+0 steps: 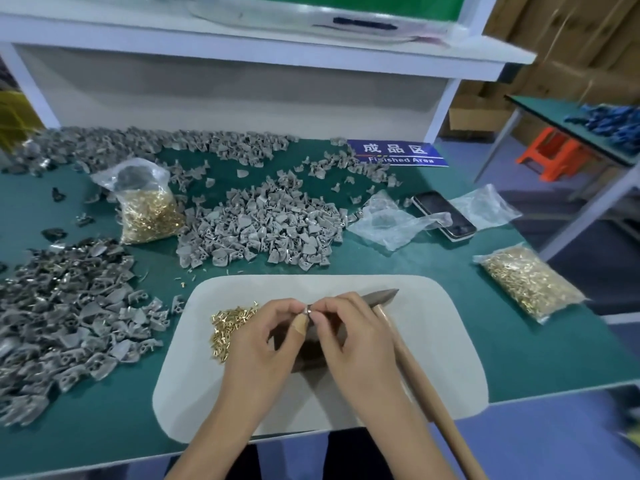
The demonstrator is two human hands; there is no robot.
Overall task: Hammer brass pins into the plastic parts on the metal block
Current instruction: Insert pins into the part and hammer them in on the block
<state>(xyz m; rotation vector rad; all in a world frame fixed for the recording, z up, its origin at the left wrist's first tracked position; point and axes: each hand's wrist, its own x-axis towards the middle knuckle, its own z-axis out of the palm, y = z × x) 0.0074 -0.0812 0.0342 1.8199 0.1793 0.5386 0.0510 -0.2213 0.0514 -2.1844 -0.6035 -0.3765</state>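
Pinching a small grey plastic part (307, 310), both hands meet fingertip-to-fingertip.

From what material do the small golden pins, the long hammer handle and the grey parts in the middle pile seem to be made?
Small golden pins: probably brass, a shiny yellow metal that glints. Long hammer handle: apparently wood, pale tan and matte, without shine; grain is too blurred to confirm. Grey parts in the middle pile: likely moulded plastic, a uniform dull grey with identical shapes.
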